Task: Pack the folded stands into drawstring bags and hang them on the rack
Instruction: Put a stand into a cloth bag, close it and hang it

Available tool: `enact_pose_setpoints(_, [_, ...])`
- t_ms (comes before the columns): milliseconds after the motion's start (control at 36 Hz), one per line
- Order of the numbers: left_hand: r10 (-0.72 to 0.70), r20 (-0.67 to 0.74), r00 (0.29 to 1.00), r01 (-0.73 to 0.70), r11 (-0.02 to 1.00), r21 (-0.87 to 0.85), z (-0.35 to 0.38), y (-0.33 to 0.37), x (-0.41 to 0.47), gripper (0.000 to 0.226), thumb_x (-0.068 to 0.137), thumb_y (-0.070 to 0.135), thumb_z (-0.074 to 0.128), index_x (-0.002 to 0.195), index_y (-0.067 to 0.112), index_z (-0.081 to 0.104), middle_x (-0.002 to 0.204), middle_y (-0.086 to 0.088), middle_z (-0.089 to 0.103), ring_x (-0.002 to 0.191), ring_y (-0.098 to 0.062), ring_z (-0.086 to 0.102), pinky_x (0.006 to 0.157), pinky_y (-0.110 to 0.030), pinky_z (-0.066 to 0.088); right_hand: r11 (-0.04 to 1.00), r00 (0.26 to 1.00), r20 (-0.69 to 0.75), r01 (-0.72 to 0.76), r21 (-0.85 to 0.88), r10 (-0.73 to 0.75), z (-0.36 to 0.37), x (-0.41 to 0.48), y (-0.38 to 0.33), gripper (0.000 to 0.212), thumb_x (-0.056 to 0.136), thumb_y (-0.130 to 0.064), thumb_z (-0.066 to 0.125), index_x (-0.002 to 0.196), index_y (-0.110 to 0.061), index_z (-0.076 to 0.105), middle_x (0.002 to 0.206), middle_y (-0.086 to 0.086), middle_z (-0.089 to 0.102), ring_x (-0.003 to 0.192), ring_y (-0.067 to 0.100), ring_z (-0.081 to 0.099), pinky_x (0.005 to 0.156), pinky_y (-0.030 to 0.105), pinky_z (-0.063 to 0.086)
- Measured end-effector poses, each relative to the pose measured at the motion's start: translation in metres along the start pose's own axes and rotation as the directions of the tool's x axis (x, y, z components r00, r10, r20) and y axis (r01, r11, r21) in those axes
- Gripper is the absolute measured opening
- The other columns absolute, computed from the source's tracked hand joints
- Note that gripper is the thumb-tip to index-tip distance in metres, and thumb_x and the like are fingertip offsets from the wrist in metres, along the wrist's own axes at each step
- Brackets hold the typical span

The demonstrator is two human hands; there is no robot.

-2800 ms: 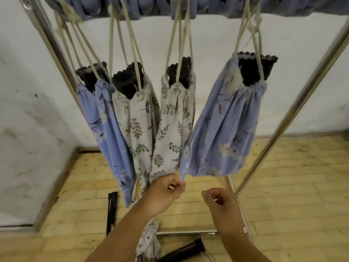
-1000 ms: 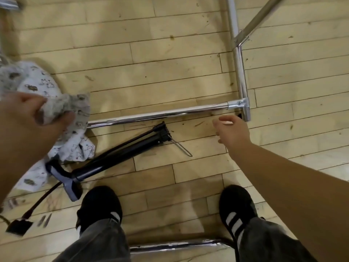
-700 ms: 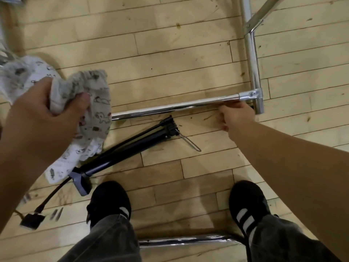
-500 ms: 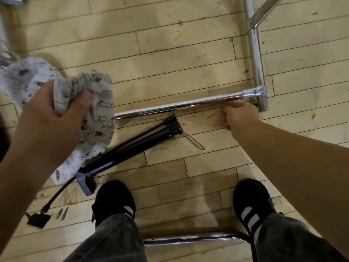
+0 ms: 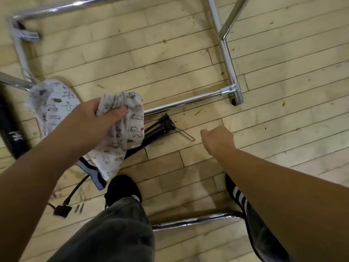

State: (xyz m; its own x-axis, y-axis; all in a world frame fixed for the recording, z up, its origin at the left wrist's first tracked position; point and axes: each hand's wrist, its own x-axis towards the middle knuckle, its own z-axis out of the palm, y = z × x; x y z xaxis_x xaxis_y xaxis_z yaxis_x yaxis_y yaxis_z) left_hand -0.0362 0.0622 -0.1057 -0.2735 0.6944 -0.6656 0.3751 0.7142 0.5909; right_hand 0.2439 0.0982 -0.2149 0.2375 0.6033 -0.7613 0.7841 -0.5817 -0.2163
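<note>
Near left, left hand [image 5: 88, 120]: grips printed drawstring bag [image 5: 130, 129]
Right hand [image 5: 219, 138]: loosely curled, empty
Folded stand [image 5: 156, 132]: floor [image 5: 264, 120], between hands

Head camera, steeply down, seemingly from standing height, at floor [image 5: 170, 53].

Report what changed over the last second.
The left-hand grip, holding the patterned drawstring bag, swung right, so the bag now hangs over the folded stand. The right-hand grip came away from the rack's base bar and drew back over the floor near the stand's wire end, holding nothing. The stand lies on the floor as before; the bag stays held.
</note>
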Motion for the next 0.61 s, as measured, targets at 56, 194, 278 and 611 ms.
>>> enact_pose_setpoints(56, [0.003, 0.046, 0.999, -0.005, 0.998, 0.06, -0.006, 0.015, -0.011, 0.016, 0.097, 0.046, 0.064, 0.09, 0.032, 0.069, 0.086, 0.012, 0.072, 0.08, -0.008, 0.066, 0.064, -0.026, 0.044, 1.0, 0.999, 0.036, 0.012, 0.022, -0.012, -0.005, -0.025, -0.001, 0.039, 0.102, -0.035, 0.053, 0.091, 0.0, 0.066, 0.084, 0.011, 0.068, 0.075, 0.026, 0.066, 0.051, 0.024, 0.039])
enact_pose_setpoints(194, [0.017, 0.241, 0.97, -0.099, 0.938, 0.333, -0.026, 0.054, -0.044, 0.04, 0.09, 0.062, 0.064, 0.119, 0.034, 0.068, 0.114, 0.011, 0.071, 0.101, -0.014, 0.067, 0.086, -0.035, 0.052, 0.994, 0.993, 0.058, 0.107, -0.004, -0.107, -0.027, -0.091, -0.001, 0.028, 0.096, -0.035, 0.062, 0.082, -0.01, 0.064, 0.079, 0.006, 0.067, 0.063, 0.014, 0.059, 0.052, 0.025, 0.046])
enact_pose_setpoints(278, [0.052, 0.327, 0.944, -0.219, 0.838, 0.499, -0.039, 0.088, -0.074, 0.053, 0.086, 0.069, 0.062, 0.121, 0.028, 0.065, 0.11, 0.003, 0.071, 0.093, -0.019, 0.067, 0.076, -0.039, 0.052, 0.983, 0.982, 0.063, 0.173, 0.057, -0.176, -0.049, -0.127, -0.001, 0.018, 0.095, -0.028, 0.065, 0.086, -0.012, 0.065, 0.087, 0.009, 0.073, 0.073, 0.02, 0.07, 0.074, 0.04, 0.064])
enact_pose_setpoints(611, [0.194, 0.16, 0.968, -0.248, 0.85, 0.465, -0.082, 0.184, -0.218, 0.074, 0.087, 0.061, 0.068, 0.151, 0.031, 0.045, 0.141, 0.006, 0.054, 0.081, 0.004, 0.054, 0.07, -0.018, 0.042, 0.895, 0.946, -0.06, 0.321, 0.309, -0.318, -0.15, -0.242, 0.018, 0.008, 0.102, -0.021, 0.058, 0.103, -0.024, 0.066, 0.087, 0.003, 0.073, 0.066, 0.013, 0.068, 0.053, 0.025, 0.054])
